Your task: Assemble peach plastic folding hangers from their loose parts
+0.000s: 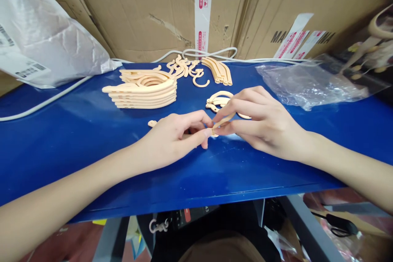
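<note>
"Where's the slim, curved, cream plastic strip (pixel 224 121)?"
"Between left hand (pixel 179 133), pinching its near end, and right hand (pixel 264 125), the nearer, gripping it between fingers; its long axis slants toward the right knuckles."

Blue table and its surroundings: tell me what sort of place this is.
Probably a small workshop or packing area: beige parts lie in groups on the blue table, large cardboard boxes stand behind it, and a clear plastic bag lies toward the right.
</note>
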Motion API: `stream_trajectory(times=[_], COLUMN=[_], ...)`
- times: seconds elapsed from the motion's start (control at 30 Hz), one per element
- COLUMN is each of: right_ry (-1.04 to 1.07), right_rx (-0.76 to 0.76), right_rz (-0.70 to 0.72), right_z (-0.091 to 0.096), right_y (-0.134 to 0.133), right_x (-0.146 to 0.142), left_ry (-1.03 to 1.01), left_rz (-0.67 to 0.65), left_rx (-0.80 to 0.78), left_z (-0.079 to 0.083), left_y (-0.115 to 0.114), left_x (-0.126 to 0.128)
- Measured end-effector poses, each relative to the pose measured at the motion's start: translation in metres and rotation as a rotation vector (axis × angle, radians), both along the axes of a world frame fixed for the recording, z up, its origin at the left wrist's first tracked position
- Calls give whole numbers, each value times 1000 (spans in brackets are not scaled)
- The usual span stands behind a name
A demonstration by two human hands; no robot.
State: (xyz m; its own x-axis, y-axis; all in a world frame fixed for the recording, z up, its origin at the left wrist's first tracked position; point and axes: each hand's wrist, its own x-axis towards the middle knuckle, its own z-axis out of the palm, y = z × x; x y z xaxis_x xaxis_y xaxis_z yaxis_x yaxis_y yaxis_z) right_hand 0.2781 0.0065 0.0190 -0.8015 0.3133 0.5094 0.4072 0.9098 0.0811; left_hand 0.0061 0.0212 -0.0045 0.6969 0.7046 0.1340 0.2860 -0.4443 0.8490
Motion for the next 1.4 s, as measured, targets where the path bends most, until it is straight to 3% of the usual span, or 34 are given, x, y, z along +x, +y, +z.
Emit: stream_trajectory(times=[0.3, 0.5, 0.67, 0.83, 1.4], right_ry=[115, -22, 86, -7, 16], right_rx=[27, -13, 34, -22, -69], right_rz=[14, -4, 12, -5, -7], right_z=[-11, -3, -7, -3, -8], right_y=[3, 1, 3, 2, 0], right_x=[-3, 0, -1, -1, -7], left_ry=[50, 2, -13, 33, 18], left_rz=[0, -4, -10, 3, -16], left_rx=[28, 1, -12, -15, -13], left_z=[0, 1, 0, 0, -2], left_y=[0, -1, -1, 0, -1], left_x=[-2, 0, -1, -2, -4])
